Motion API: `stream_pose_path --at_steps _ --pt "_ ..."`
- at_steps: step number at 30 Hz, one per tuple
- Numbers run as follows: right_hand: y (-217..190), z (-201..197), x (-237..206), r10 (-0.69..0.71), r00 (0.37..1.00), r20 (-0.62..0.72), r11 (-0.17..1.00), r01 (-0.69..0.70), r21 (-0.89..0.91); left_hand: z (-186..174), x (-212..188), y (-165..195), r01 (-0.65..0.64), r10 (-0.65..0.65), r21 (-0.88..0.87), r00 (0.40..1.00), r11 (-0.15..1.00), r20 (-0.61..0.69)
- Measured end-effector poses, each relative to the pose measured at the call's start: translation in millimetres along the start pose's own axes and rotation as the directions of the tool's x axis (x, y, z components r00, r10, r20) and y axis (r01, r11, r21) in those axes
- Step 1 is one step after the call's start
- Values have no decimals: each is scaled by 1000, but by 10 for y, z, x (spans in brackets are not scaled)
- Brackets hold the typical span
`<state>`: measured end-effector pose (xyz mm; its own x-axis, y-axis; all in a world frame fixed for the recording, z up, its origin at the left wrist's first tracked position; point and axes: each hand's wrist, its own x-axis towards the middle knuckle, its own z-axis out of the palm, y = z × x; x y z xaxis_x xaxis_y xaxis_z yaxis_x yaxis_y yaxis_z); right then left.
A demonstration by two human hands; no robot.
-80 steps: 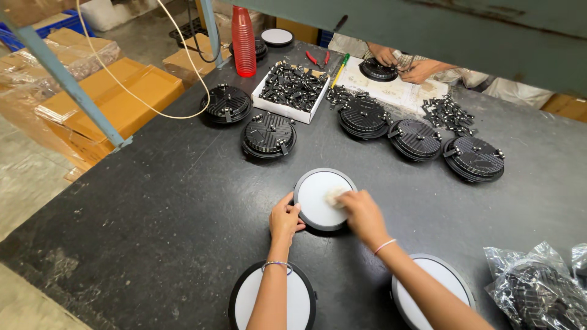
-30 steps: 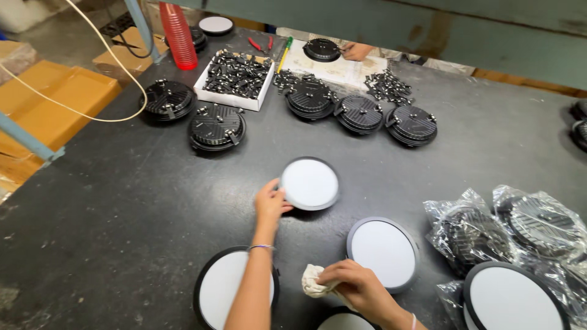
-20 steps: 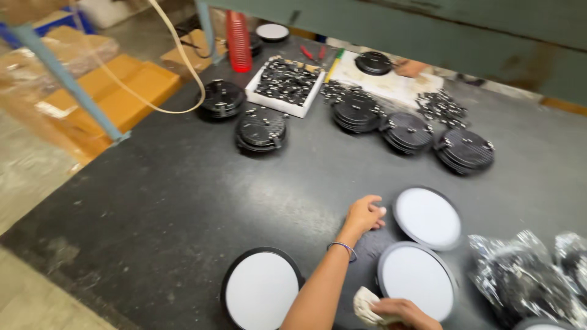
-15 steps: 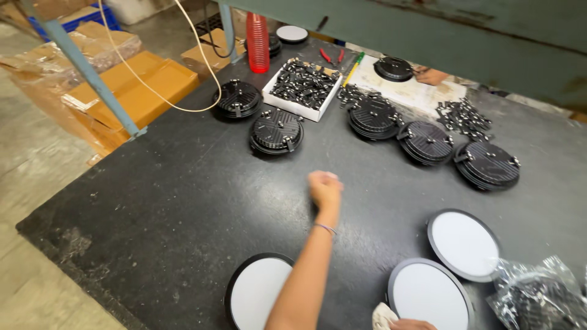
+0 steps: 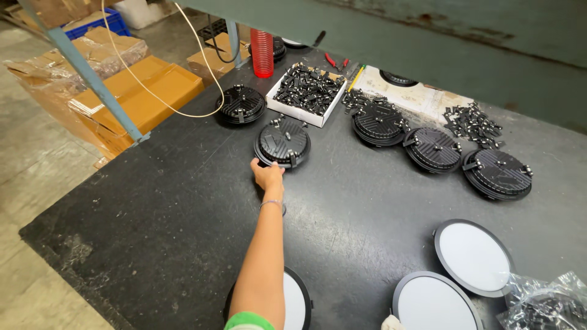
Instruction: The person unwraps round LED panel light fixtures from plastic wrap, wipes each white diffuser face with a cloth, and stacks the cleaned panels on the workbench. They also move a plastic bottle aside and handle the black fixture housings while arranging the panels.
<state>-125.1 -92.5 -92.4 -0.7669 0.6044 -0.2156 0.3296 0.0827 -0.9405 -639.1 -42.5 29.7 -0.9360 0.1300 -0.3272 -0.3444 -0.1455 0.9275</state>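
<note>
My left hand (image 5: 268,175) stretches far forward across the black table (image 5: 153,232). Its fingertips reach the near rim of a black round lamp (image 5: 282,143) that lies with its ribbed back up. The fingers point forward and hold nothing. My right hand is out of the picture; only a scrap of white cloth (image 5: 389,321) shows at the bottom edge. Three round lamps lie white face up near me: one under my forearm (image 5: 296,300), one at the bottom right (image 5: 435,304) and one further right (image 5: 474,256).
More black lamps lie back-up at the far left (image 5: 241,104) and in a row at the right (image 5: 435,148). A white tray of black clips (image 5: 306,90), loose clips (image 5: 475,121), a red ribbed stack (image 5: 262,52), bagged parts (image 5: 544,305) and cardboard boxes (image 5: 143,91) surround them.
My left hand has left the white-faced lamp and reached forward to the black back-up lamp. My right hand with the cloth has dropped out of view.
</note>
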Motion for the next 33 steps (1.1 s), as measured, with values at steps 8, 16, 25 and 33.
stream_pose_path --at_steps 8,16,25,33 --pt "-142 102 -125 -56 998 -11 998 56 -3 -593 -154 -264 -198 159 149 957 969 243" --pt "-517 195 -408 -162 978 -131 987 161 -13 -1155 -1163 -142 -961 668 130 263 242 696" --pt "-1195 248 -319 -119 962 -246 990 96 -101 -1469 -1418 -320 -994 255 -105 -95 30 962" --pt "-1911 157 913 -299 811 -504 913 90 -397 -1101 -892 -625 -519 85 438 710 734 699"
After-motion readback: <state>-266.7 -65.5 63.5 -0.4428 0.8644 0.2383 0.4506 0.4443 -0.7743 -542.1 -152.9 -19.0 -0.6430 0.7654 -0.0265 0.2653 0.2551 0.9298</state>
